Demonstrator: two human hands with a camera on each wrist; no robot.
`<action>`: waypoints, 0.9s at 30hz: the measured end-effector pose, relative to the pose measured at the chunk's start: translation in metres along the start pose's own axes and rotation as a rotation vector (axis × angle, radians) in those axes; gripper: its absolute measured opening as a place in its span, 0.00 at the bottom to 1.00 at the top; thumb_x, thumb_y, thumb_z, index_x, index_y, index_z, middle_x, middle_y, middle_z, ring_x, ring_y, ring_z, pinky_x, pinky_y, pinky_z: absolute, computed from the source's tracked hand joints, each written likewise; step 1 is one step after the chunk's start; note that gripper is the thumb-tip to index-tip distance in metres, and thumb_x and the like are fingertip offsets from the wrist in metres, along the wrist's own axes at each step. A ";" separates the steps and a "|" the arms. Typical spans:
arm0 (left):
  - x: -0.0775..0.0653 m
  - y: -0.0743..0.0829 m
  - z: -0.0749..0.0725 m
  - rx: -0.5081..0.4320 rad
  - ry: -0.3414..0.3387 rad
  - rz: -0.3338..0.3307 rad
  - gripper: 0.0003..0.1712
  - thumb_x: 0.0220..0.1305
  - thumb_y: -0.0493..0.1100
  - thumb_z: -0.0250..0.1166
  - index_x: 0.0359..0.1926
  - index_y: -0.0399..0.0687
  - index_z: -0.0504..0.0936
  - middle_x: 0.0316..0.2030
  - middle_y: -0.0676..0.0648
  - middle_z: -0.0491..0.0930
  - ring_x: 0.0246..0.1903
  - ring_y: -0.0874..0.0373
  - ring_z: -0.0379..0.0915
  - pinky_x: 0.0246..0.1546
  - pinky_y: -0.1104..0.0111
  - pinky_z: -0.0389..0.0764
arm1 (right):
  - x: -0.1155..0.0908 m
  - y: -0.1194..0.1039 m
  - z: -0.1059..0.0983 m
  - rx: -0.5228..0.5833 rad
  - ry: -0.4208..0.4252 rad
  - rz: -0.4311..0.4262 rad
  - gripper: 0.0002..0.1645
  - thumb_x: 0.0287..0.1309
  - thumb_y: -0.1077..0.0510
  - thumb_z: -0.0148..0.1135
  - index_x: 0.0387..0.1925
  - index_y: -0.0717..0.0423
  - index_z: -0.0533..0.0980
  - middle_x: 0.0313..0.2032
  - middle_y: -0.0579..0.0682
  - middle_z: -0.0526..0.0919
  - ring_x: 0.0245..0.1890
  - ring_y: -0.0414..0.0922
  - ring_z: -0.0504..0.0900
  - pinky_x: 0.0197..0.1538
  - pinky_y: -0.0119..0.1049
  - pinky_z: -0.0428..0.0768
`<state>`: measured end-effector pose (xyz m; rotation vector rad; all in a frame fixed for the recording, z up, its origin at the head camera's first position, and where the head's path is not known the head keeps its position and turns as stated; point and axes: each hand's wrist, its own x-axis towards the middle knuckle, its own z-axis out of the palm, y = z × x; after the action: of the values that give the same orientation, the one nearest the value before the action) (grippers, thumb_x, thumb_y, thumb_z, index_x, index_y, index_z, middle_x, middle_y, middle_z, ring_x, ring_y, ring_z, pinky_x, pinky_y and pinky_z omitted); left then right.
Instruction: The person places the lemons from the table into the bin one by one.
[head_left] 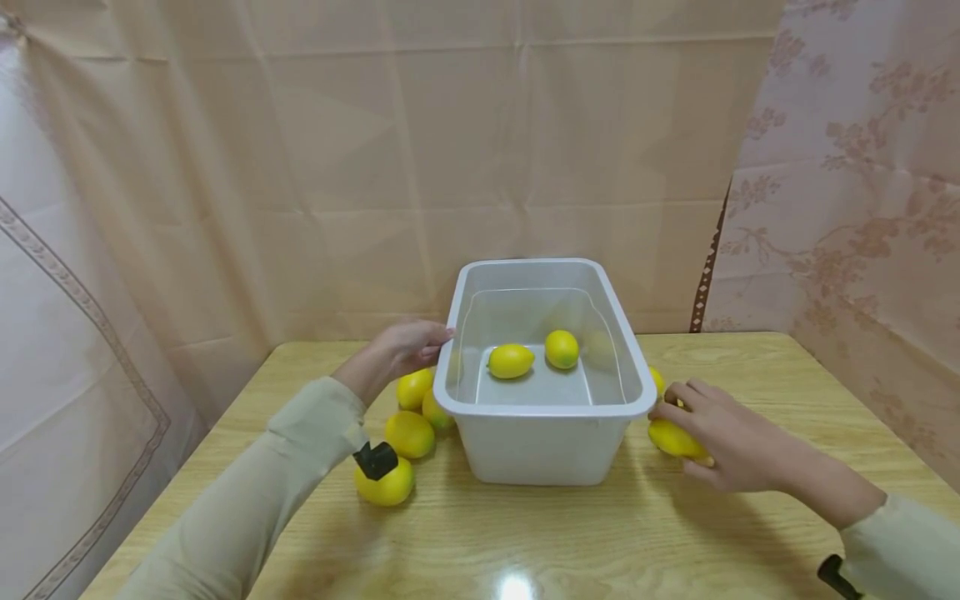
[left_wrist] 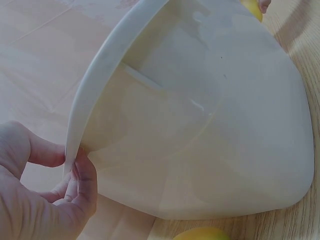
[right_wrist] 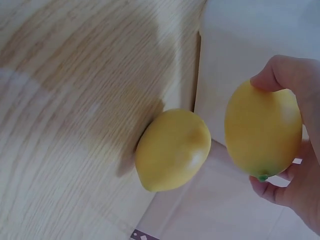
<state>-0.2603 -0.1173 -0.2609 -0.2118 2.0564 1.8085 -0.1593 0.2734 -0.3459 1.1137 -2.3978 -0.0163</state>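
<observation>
A white plastic bin (head_left: 536,446) stands on the table with two lemons inside, one lying sideways (head_left: 512,361) and one rounder lemon (head_left: 562,349) beside it. My left hand (head_left: 405,348) pinches the bin's left rim between thumb and fingers, as the left wrist view also shows (left_wrist: 65,185). To the right of the bin, my right hand (head_left: 731,437) grips a lemon (right_wrist: 263,130) above the table, its green tip showing in the right wrist view. Another lemon (right_wrist: 173,150) rests on the table by the bin's right side, partly hidden in the head view.
Several lemons (head_left: 409,434) lie on the table left of the bin, under and beside my left wrist. The wooden table (head_left: 480,542) ends against a beige cloth (head_left: 375,167) behind, with a flowered cloth (head_left: 862,183) at the right.
</observation>
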 end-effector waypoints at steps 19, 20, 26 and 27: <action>-0.002 0.001 0.002 0.007 -0.010 0.000 0.24 0.71 0.37 0.52 0.64 0.32 0.66 0.58 0.40 0.72 0.39 0.61 0.73 0.67 0.64 0.70 | 0.007 0.011 -0.003 -0.003 0.083 -0.073 0.34 0.28 0.55 0.68 0.48 0.52 0.75 0.38 0.41 0.72 0.37 0.37 0.64 0.36 0.32 0.67; -0.002 0.000 0.002 0.006 -0.012 0.002 0.24 0.71 0.37 0.52 0.64 0.31 0.65 0.56 0.41 0.72 0.38 0.61 0.73 0.67 0.64 0.70 | 0.008 0.012 -0.004 -0.006 0.086 -0.074 0.34 0.29 0.54 0.67 0.48 0.53 0.75 0.38 0.42 0.72 0.38 0.37 0.64 0.36 0.33 0.68; -0.003 0.000 0.003 0.003 -0.013 0.001 0.24 0.71 0.37 0.52 0.64 0.31 0.65 0.52 0.43 0.72 0.41 0.60 0.72 0.68 0.64 0.69 | 0.013 0.018 -0.005 -0.001 0.111 -0.093 0.32 0.29 0.54 0.65 0.46 0.55 0.76 0.37 0.44 0.72 0.36 0.37 0.64 0.35 0.32 0.65; -0.003 0.000 0.003 0.004 -0.013 0.001 0.24 0.71 0.37 0.52 0.65 0.31 0.64 0.53 0.43 0.72 0.41 0.59 0.72 0.68 0.63 0.69 | 0.014 0.019 -0.005 0.000 0.117 -0.099 0.32 0.29 0.54 0.65 0.46 0.55 0.75 0.37 0.44 0.72 0.36 0.37 0.64 0.35 0.32 0.65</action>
<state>-0.2570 -0.1150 -0.2600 -0.1972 2.0510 1.8016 -0.1779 0.2769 -0.3318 1.1992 -2.2386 0.0155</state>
